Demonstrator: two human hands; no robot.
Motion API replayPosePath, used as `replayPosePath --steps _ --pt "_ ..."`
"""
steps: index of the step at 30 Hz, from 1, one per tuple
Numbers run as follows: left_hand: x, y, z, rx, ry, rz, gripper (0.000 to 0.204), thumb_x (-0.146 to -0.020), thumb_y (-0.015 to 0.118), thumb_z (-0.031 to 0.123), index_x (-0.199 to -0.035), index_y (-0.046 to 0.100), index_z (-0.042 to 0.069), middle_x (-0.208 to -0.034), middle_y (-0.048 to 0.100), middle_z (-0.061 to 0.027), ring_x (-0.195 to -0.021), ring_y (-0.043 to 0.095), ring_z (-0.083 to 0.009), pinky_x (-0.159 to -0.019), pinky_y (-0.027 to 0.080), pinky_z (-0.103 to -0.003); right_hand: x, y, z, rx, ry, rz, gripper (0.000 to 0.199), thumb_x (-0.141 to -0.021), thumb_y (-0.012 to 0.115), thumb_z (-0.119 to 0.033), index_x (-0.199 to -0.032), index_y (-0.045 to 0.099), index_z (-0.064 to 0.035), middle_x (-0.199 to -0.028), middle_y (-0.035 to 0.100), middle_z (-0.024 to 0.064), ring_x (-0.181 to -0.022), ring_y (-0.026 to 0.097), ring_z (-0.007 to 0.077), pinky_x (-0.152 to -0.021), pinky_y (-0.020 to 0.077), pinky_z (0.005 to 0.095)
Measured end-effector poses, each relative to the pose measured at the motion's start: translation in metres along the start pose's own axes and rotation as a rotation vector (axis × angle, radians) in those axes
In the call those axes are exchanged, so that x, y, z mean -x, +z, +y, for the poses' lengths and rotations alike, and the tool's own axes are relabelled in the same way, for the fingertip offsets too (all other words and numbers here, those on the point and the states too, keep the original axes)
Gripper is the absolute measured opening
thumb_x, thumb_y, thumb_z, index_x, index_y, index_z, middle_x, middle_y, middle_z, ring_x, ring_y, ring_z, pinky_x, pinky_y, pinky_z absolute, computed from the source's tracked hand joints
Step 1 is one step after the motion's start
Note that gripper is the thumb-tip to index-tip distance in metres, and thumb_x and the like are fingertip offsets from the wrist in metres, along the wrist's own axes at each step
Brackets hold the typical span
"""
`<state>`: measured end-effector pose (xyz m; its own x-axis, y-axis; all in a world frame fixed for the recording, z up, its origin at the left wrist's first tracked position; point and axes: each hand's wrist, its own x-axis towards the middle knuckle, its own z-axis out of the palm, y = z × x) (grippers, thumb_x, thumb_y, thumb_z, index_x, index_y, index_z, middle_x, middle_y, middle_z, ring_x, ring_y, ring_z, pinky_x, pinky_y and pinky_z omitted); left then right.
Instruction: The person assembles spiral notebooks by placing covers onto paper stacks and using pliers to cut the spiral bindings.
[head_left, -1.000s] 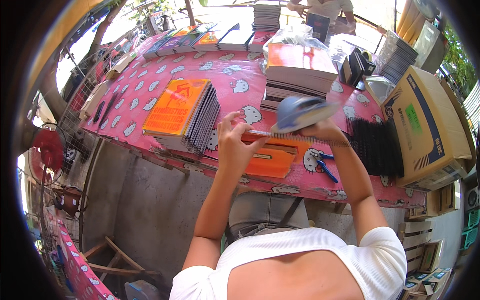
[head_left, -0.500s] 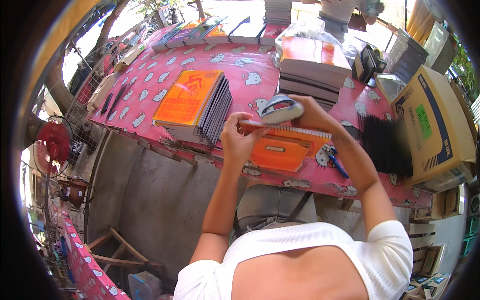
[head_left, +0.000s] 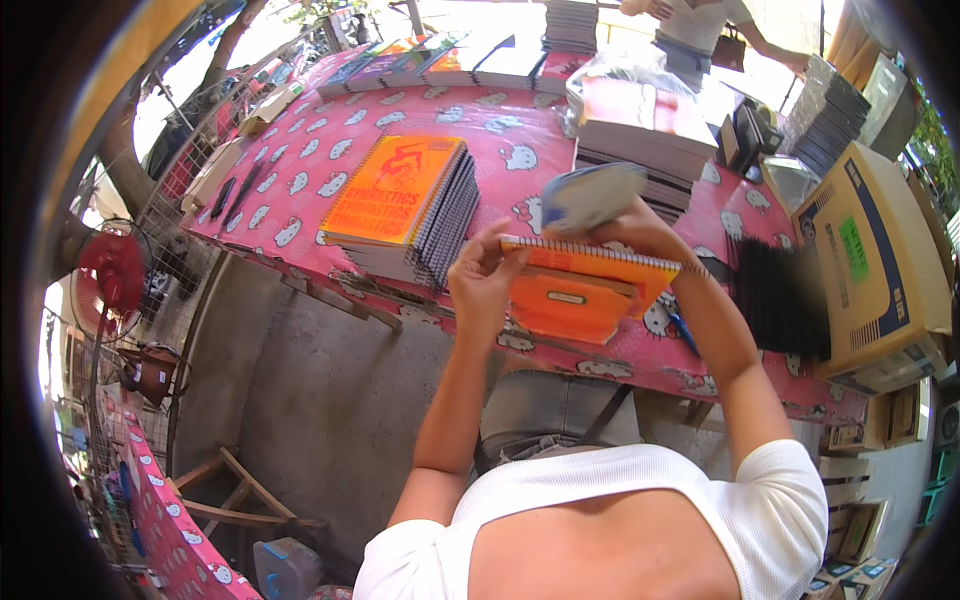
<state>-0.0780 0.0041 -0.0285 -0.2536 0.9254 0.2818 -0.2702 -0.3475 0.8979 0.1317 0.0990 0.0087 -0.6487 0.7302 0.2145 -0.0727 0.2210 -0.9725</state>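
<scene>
An orange-covered spiral notebook (head_left: 650,283) is held on edge above the table's near side, its coil running along the top. At the coil's left end, my left hand (head_left: 480,280) pinches the notebook between thumb and fingers. My right hand (head_left: 640,232) grips a grey-and-white handheld tool (head_left: 592,198) shaped like a clothes iron, blurred by motion, just above and behind the coil. In front of the notebook is an orange block-like piece (head_left: 565,312) with a small oblong slot. Blue-handled pliers (head_left: 682,327) lie to its right, partly hidden by my right forearm.
On the pink patterned table (head_left: 400,115), a stack of orange spiral notebooks (head_left: 395,190) stands left. Behind my hands rises a tall notebook pile (head_left: 650,110). Black bristle-like strands (head_left: 775,300) and a cardboard box (head_left: 880,260) are at right. Another person (head_left: 690,35) stands across the table.
My right hand has turned and slightly lifted the iron-shaped tool, so its flat grey side now shows. The notebook stays in my left hand. The person opposite has moved an arm outward.
</scene>
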Motion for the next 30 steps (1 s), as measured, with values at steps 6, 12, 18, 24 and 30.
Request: replayPosePath --steps 6,12,18,24,30 --pt "-0.001 -0.014 -0.003 0.036 -0.093 0.002 0.034 -0.081 0.067 -0.008 -0.114 0.063 -0.003 -0.092 0.066 -0.0039 -0.081 0.061 -0.0078 -0.076 0.05 -0.02 0.005 0.011 0.003 0.973 0.201 0.088 0.043 -0.077 0.073 -0.021 -0.113 0.059 -0.0047 -0.109 0.064 0.0148 -0.099 0.064 0.0249 -0.083 0.0495 0.0351" --pt "-0.019 -0.015 -0.007 0.064 -0.061 -0.284 0.025 -0.086 0.064 -0.003 -0.11 0.06 0.002 -0.088 0.057 0.0025 -0.082 0.053 -0.0047 -0.075 0.048 -0.02 0.059 -0.045 0.069 0.914 -0.144 0.208 0.038 -0.073 0.075 -0.017 -0.105 0.063 -0.0017 -0.101 0.063 0.0148 -0.094 0.062 0.0298 -0.081 0.0498 0.0352" --pt "-0.018 -0.012 -0.022 0.256 -0.123 -0.226 0.018 -0.086 0.066 0.001 -0.104 0.06 0.003 -0.088 0.056 0.0035 -0.084 0.052 -0.005 -0.078 0.044 -0.02 0.086 -0.061 -0.03 0.739 -0.046 0.655 0.025 -0.078 0.073 -0.015 -0.098 0.066 0.0006 -0.095 0.066 0.0129 -0.085 0.063 0.0221 -0.074 0.0507 0.0321" --pt "-0.007 -0.024 -0.04 0.196 -0.007 -0.052 0.027 -0.085 0.064 -0.004 -0.112 0.064 0.0 -0.096 0.062 -0.0008 -0.086 0.056 -0.0084 -0.078 0.046 -0.02 0.046 0.032 -0.108 1.006 -0.059 0.281 0.033 -0.076 0.075 -0.023 -0.101 0.069 -0.0021 -0.097 0.068 0.0163 -0.09 0.067 0.0283 -0.079 0.0512 0.037" --pt "-0.001 -0.028 -0.024 0.206 -0.032 -0.107 0.028 -0.084 0.064 -0.007 -0.111 0.065 -0.002 -0.098 0.064 -0.0037 -0.089 0.058 -0.01 -0.08 0.049 -0.024 -0.005 0.08 -0.07 1.164 0.129 -0.221 0.045 -0.071 0.069 -0.037 -0.097 0.067 0.0001 -0.091 0.066 0.0205 -0.086 0.064 0.0367 -0.077 0.0509 0.0433"
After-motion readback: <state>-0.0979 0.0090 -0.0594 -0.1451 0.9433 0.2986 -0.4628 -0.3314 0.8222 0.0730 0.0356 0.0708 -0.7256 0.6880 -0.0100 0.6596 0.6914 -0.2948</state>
